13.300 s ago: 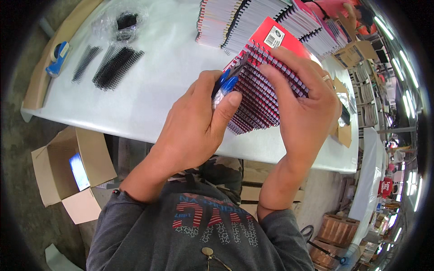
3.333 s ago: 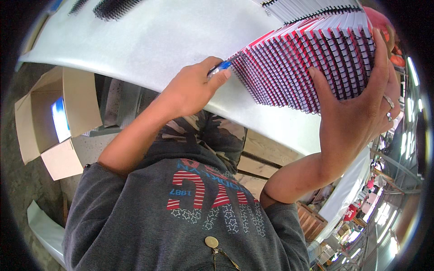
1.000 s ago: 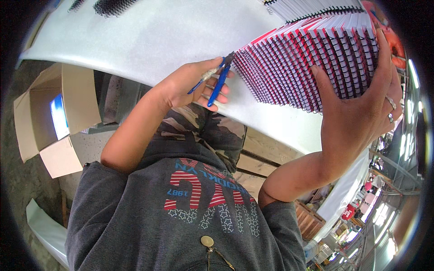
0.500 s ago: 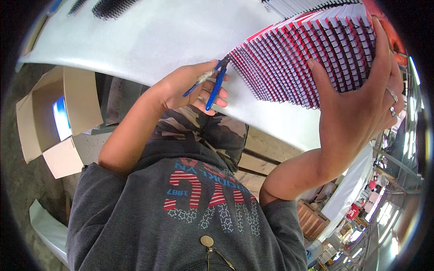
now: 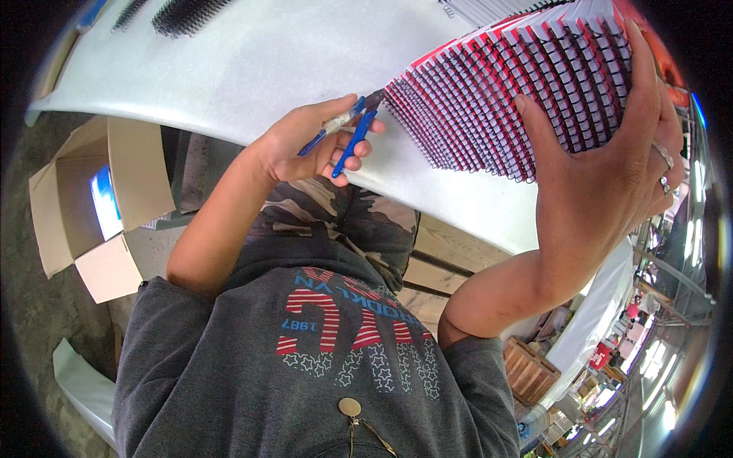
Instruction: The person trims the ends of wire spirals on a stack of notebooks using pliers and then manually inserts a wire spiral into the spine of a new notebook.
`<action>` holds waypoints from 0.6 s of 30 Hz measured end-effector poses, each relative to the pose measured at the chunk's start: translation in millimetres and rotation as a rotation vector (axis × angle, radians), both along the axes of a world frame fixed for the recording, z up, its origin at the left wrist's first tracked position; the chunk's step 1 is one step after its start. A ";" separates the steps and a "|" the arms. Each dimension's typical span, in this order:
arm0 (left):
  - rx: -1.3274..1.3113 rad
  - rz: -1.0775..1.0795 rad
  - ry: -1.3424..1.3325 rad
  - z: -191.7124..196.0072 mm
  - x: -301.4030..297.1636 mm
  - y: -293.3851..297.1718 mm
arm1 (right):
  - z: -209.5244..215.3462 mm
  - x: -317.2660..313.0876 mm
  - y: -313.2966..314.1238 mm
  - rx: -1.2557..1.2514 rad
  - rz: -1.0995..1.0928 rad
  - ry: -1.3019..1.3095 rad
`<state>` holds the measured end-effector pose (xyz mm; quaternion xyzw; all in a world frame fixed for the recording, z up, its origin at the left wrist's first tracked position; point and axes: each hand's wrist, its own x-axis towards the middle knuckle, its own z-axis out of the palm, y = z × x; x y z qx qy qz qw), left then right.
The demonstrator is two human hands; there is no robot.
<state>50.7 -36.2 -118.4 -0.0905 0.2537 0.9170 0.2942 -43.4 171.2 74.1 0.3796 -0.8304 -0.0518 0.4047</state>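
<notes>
My left hand is closed around blue-handled cutting pliers, with its thumb along one handle and its fingers behind the other. The pliers' dark jaws are at the left end of a row of spiral-bound notebooks; whether they are shut on a coil end is too small to tell. These notebooks have black coils, white pages and red covers, and their coil-bound spines face me. My right hand, with rings on one finger, steadies the row, its thumb against the coils and its fingers round the right end.
The notebooks rest on a white-covered table. Loose black coils lie at its far left, and more white bound books stand behind the row. An open cardboard box sits below the table's left edge; a wooden crate is at lower right.
My left hand and the pliers have shifted slightly left, and the handles have turned a little. My right hand keeps its hold on the notebooks.
</notes>
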 end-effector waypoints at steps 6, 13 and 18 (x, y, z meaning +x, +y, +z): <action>-1.861 -0.270 0.356 43.0 -5.2 28.8 | -3.6 3.0 -1.1 -0.002 -0.010 0.003; -0.563 0.021 -0.110 29.9 -0.7 10.3 | -4.9 6.5 -3.1 -0.016 -0.007 0.000; -0.602 -0.075 -0.085 25.6 -6.3 -1.7 | -5.8 9.0 -2.9 -0.028 -0.009 -0.002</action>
